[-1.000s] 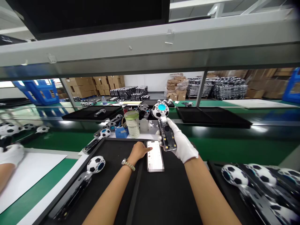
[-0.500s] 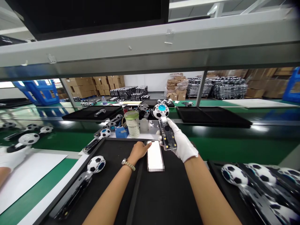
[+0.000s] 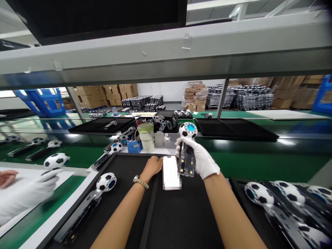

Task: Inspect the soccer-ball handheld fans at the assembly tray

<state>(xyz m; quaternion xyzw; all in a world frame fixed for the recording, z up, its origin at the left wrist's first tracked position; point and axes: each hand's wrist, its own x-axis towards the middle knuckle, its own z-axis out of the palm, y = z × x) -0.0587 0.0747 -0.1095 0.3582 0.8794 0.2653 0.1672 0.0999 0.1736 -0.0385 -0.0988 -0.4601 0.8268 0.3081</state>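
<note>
My bare left hand point(image 3: 152, 166), with a watch on its wrist, is curled at the upper left edge of a lit smartphone point(image 3: 171, 173), its thumb at the edge. The phone lies in the black tray point(image 3: 186, 214). My white-gloved right hand point(image 3: 203, 159) is closed around a handheld device with a soccer-ball head point(image 3: 188, 130). Its dark body shows circuit parts and small yellow squares. The device is upright, just right of the phone's top. Another such device point(image 3: 106, 182) lies at the tray's left side.
At the left, a co-worker's gloved hand point(image 3: 43, 188) is at another ball-headed device point(image 3: 56, 161). More devices point(image 3: 259, 193) fill a tray at right. Beyond my tray stand a green-lidded tub point(image 3: 146, 138) and a blue box point(image 3: 135, 146). A shelf beam point(image 3: 166, 58) crosses overhead.
My left thumb has drawn back from the phone's screen to its edge. The device in my right hand has shifted right and lower and turned slightly. The co-worker's hand has come further in.
</note>
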